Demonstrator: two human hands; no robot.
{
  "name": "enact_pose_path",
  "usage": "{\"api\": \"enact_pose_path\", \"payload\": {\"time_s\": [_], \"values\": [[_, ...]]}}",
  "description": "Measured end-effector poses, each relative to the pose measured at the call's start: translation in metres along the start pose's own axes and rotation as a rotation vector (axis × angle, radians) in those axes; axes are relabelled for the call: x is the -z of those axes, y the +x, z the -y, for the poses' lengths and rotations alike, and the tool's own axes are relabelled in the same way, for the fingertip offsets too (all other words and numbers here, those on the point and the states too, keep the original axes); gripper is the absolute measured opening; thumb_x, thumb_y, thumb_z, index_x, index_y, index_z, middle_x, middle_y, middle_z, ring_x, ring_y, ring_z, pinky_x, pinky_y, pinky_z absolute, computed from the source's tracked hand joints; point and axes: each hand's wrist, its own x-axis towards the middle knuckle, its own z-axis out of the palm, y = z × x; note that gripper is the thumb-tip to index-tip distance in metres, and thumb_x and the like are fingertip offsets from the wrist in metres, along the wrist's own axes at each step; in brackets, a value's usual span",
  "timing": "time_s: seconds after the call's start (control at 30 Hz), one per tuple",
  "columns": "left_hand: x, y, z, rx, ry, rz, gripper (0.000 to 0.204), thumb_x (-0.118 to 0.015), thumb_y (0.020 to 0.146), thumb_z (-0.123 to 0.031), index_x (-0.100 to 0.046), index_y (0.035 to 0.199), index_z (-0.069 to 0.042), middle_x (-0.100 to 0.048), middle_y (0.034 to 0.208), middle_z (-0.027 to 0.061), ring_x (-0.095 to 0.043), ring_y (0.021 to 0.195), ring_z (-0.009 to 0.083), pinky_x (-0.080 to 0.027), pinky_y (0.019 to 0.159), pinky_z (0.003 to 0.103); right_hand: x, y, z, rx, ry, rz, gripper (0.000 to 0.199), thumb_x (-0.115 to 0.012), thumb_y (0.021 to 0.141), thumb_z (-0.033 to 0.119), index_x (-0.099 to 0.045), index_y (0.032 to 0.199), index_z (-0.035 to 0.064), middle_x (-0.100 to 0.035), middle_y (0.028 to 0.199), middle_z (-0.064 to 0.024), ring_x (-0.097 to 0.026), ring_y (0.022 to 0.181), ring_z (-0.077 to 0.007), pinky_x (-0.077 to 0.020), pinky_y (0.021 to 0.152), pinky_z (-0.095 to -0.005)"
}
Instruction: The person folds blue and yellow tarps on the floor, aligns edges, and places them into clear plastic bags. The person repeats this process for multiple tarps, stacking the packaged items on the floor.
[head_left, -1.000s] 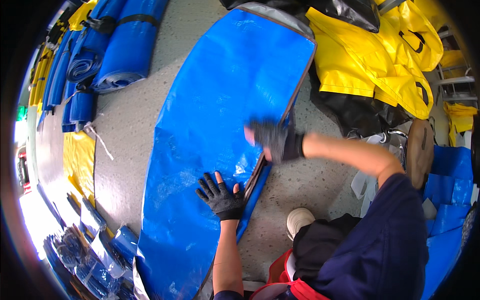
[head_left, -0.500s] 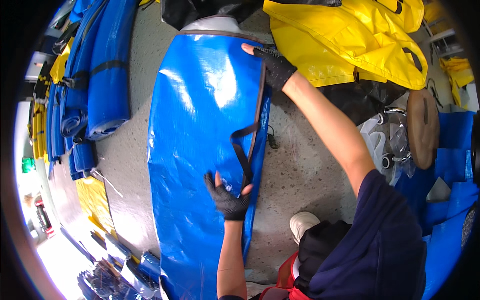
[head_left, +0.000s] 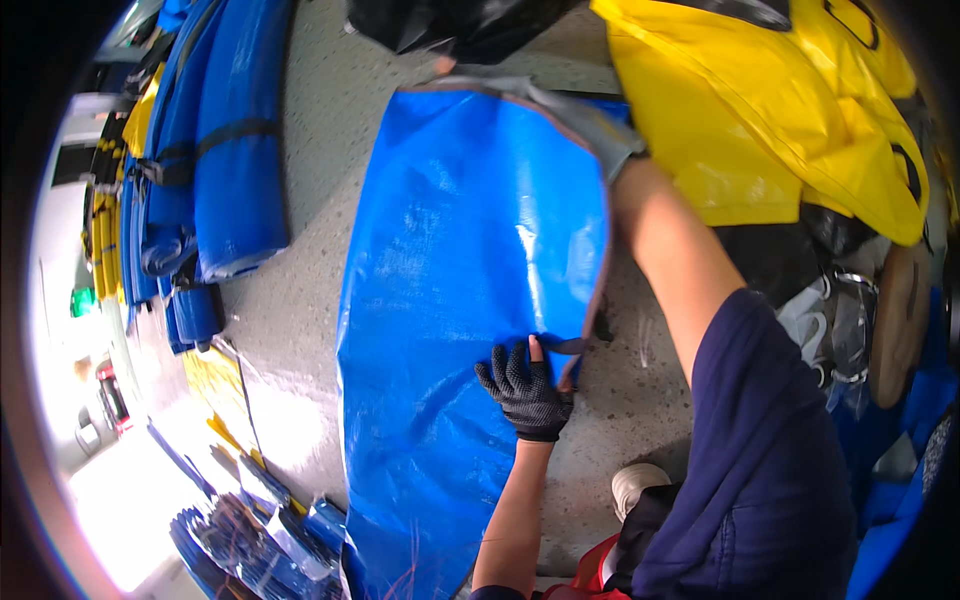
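A long blue tarpaulin piece (head_left: 450,230) with brown edging lies in front of me. Grey material (head_left: 590,130) shows along its far right edge. My left hand (head_left: 530,400), in a black half-finger glove, rests on the tarpaulin near its right edge, fingers spread. By its thumb is a short dark strap (head_left: 562,346). From the right, my right forearm (head_left: 665,220) goes in beneath the grey material, which hides most of that hand. A bare fingertip, seemingly of my right hand (head_left: 445,66), peeks out at the far edge.
Rolled blue tarpaulins (head_left: 240,150) with dark straps stand at the left. Yellow sheeting (head_left: 720,120) lies at the far right, black sheeting (head_left: 450,25) at the far end. A brown oval pad (head_left: 900,325) and clear plastic-wrapped fittings (head_left: 835,325) sit at the right. Wrapped bundles (head_left: 250,545) lie lower left.
My right hand has gone from gripping the top of the right edge to under the tarpaulin's far end. That edge has lifted and bulged. My left hand has spread its fingers beside the strap.
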Motion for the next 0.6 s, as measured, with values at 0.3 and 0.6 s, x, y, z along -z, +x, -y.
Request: {"api": "enact_pose_path", "payload": {"time_s": [0.3, 0.6], "values": [[0.009, 0.003, 0.002, 0.138, -0.012, 0.171, 0.089, -0.067, 0.066, -0.062, -0.041, 0.139, -0.016, -0.029, 0.145, 0.0261, -0.024, 0.134, 0.0477, -0.007, 0.106, 0.068, -0.029, 0.112, 0.081, -0.803, -1.587, 0.367, 0.07, -0.058, 0.08, 0.061, -0.058, 0.122, 0.0058, -0.06, 0.116, -0.0165, -0.055, 0.106, -0.026, -0.046, 0.087, -0.0319], [0.019, 0.007, 0.009, -0.002, -0.072, 0.101, 0.08, -0.039, 0.081, -0.073, -0.055, 0.125, -0.008, -0.048, 0.131, 0.022, -0.039, 0.126, 0.0441, -0.017, 0.104, 0.066, -0.017, 0.107, -0.07, 0.055, -2.001, 0.106, 0.042, -0.034, 0.096, 0.042, -0.059, 0.122, 0.022, -0.06, 0.119, -0.0152, -0.059, 0.104, -0.0319, -0.0463, 0.089, -0.0433]]}}
